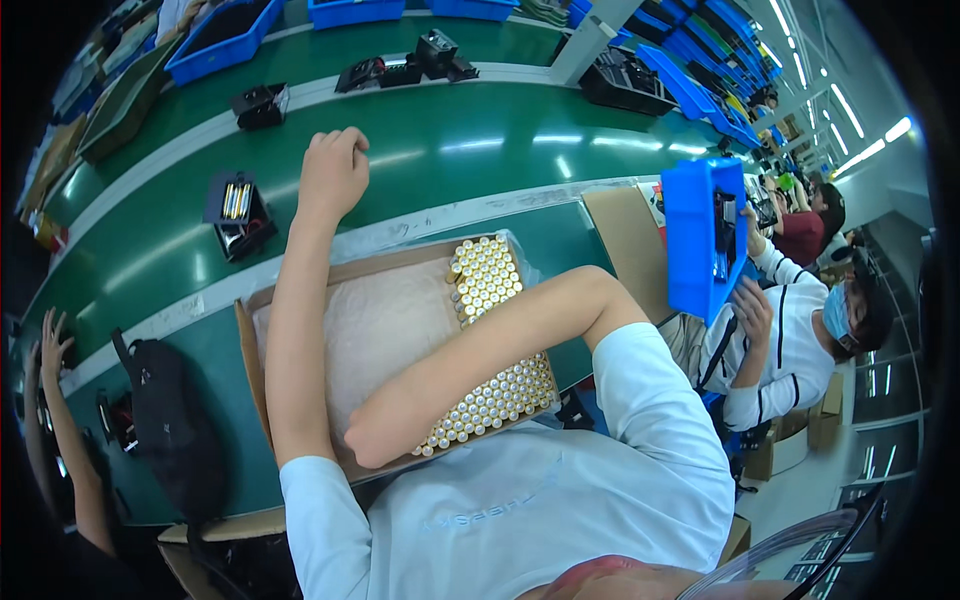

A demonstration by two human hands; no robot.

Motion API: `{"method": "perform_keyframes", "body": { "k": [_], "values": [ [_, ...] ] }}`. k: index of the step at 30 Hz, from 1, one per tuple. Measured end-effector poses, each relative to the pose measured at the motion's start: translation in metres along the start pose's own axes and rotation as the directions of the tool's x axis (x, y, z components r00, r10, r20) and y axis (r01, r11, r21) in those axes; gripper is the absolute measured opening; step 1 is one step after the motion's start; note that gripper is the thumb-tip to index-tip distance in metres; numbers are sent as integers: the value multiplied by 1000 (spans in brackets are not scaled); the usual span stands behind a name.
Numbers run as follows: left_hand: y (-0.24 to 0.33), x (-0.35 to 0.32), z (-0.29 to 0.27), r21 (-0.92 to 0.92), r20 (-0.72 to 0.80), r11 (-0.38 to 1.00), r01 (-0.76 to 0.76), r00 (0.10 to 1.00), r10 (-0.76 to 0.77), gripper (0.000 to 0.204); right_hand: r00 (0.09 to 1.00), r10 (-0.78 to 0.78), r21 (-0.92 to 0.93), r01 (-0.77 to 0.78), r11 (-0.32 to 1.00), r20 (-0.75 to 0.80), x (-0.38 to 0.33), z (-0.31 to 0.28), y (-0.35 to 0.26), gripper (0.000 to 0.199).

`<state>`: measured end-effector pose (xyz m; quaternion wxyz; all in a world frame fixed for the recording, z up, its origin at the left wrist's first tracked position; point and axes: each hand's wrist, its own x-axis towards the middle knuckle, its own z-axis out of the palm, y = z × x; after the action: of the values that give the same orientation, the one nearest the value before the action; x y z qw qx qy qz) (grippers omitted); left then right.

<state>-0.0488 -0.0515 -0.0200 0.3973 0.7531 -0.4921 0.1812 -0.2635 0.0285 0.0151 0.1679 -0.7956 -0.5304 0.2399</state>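
Observation:
My left hand (337, 172) is over the green conveyor belt (480, 135), its fingers curled; whatever is under them is hidden. Below it, closer to me, stands an open cardboard box (250, 345). Upright batteries (487, 270) with pale ends pack the right side of this box in rows, and a whitish sheet (385, 305) covers its left part. My right arm crosses over the batteries. At the box's near side my right hand (383, 428) is closed beside them, its fingertips out of sight. An open black case (238, 213) holding several batteries lies on the belt left of my left hand.
A person at right holds a blue bin (695, 240). More black devices (405, 68) line the belt's far edge, with blue trays (225, 40) beyond. A black bag (175, 425) lies left of the box, and another person's hand (55, 345) reaches in at far left.

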Motion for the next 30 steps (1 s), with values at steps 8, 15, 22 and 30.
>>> {"method": "perform_keyframes", "body": {
  "k": [8,15,22,30],
  "values": [
    [15,2,-4,-89,127,996,10,992,1,11,932,6,-152,-66,986,-363,-50,-51,-1,9],
    [42,16,-36,-419,240,870,259,956,-169,19,456,124,4,-255,967,-881,-152,-89,-8,17],
    [109,22,-83,-903,354,189,386,917,-183,47,24,431,401,-324,857,-902,-188,-92,18,11],
    [129,14,-94,-283,266,959,-36,957,115,73,31,523,503,-233,832,-852,-188,-91,47,13]
  ]
}}
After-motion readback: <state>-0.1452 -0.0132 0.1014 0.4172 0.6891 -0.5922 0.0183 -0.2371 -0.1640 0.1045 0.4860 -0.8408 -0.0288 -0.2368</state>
